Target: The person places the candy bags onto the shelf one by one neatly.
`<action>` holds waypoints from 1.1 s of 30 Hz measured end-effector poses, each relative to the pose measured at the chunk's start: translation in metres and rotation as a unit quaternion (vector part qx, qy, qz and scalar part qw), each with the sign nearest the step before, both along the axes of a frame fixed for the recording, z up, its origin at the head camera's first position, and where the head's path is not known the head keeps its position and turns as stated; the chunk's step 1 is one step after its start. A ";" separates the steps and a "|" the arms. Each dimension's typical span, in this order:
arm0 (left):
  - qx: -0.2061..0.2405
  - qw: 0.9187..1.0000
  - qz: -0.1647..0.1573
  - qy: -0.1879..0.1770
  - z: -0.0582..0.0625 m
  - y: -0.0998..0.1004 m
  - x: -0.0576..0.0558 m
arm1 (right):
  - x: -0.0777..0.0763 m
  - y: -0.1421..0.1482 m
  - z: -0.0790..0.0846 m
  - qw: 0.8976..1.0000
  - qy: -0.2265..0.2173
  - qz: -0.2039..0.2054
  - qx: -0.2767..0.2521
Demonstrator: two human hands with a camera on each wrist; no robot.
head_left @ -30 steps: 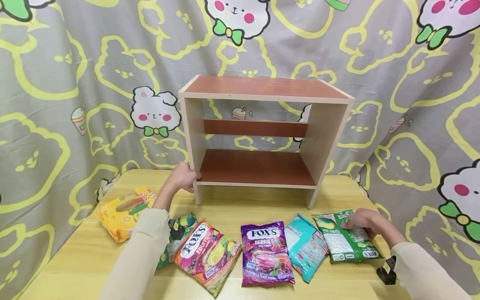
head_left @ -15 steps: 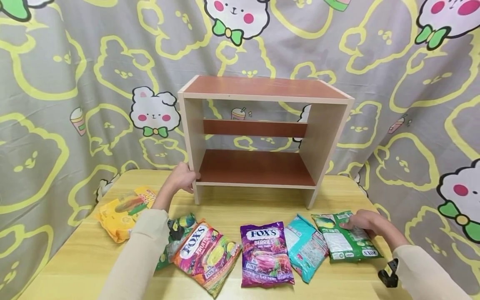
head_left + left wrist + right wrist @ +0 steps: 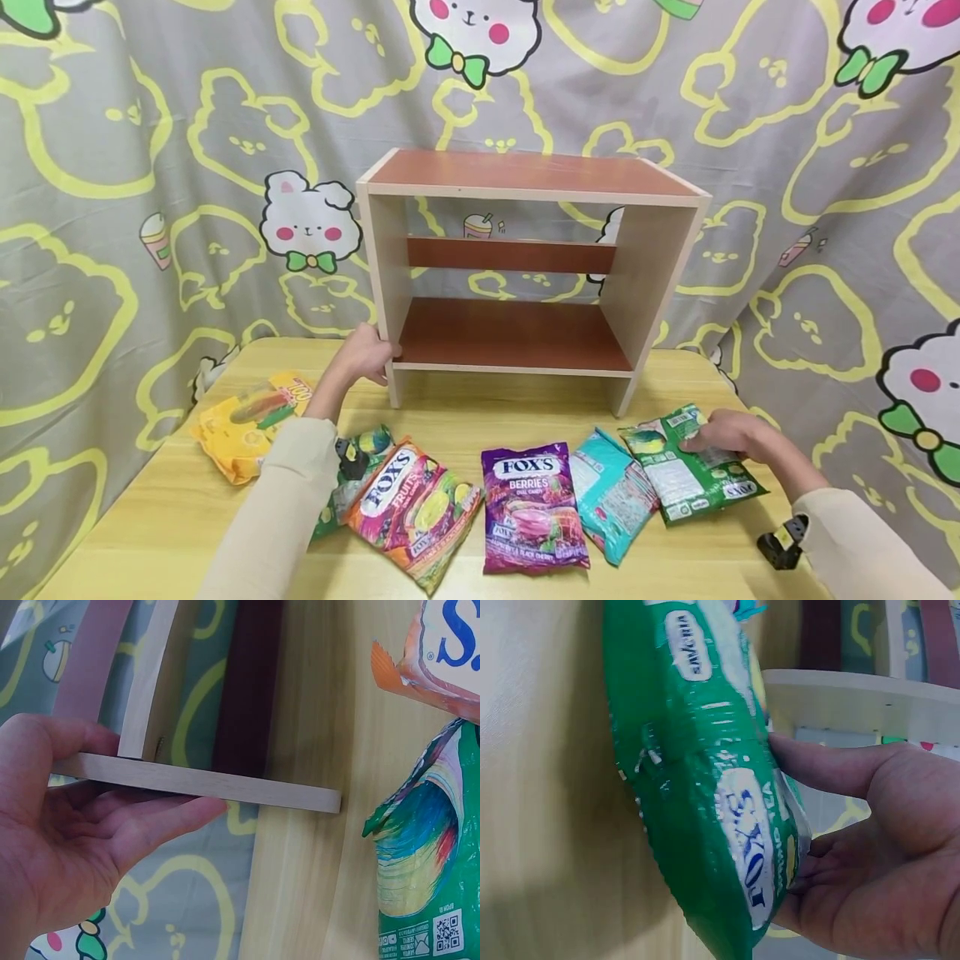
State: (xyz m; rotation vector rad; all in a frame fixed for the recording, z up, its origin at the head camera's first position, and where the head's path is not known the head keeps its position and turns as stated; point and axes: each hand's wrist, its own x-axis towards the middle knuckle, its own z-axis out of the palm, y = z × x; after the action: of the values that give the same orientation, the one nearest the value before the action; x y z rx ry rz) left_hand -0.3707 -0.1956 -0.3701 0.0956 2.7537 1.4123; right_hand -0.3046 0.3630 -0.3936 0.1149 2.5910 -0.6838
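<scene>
At the lower left of a small wooden shelf (image 3: pixel 517 333), my left hand (image 3: pixel 365 354) grips the side panel. The left wrist view shows my thumb on one face of that panel (image 3: pixel 277 791) and my fingers on the other. On the right, my right hand (image 3: pixel 727 437) pinches a green candy bag (image 3: pixel 693 479) by its far side. In the right wrist view the green bag (image 3: pixel 697 780) stands on edge between thumb and fingers, its lower part hidden from the head view by nothing but the hand's edge.
A teal bag (image 3: pixel 611 496), a purple Fox's bag (image 3: pixel 534 508) and an orange Fox's bag (image 3: pixel 416 512) lie along the table front. Another green bag (image 3: pixel 330 512) is partly under my left sleeve. A yellow bag (image 3: pixel 240 433) lies farther left. A patterned curtain (image 3: pixel 225 250) hangs behind.
My right hand has moved slightly up in the head view, and the green bag has tilted with its far edge raised. My left hand stays on the shelf panel.
</scene>
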 end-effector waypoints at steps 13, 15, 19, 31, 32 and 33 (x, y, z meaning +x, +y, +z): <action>0.001 1.000 0.002 -0.003 0.002 0.000 0.000 | 0.006 -0.010 0.015 0.994 -0.028 -0.001 -0.103; 0.002 1.000 0.001 -0.003 0.002 0.000 0.001 | 0.007 -0.012 0.017 0.994 -0.024 0.004 -0.109; 0.003 1.000 0.001 -0.002 0.001 -0.001 0.000 | 0.007 -0.015 0.021 0.995 0.005 0.024 -0.101; 0.001 1.000 0.003 -0.007 -0.001 0.000 0.000 | 0.009 -0.018 0.024 0.996 0.053 0.045 -0.063; 0.001 1.000 0.001 -0.007 -0.001 -0.001 0.000 | 0.009 -0.019 0.025 0.996 0.054 0.044 -0.062; 0.003 1.000 0.001 -0.007 -0.001 -0.001 0.000 | 0.009 -0.019 0.025 0.996 0.055 0.043 -0.062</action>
State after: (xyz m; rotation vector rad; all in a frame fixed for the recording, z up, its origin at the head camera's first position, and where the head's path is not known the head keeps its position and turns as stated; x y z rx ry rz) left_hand -0.3711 -0.1964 -0.3706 0.0821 2.7399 1.4153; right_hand -0.2954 0.3441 -0.3685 -0.0740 2.6326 -0.8377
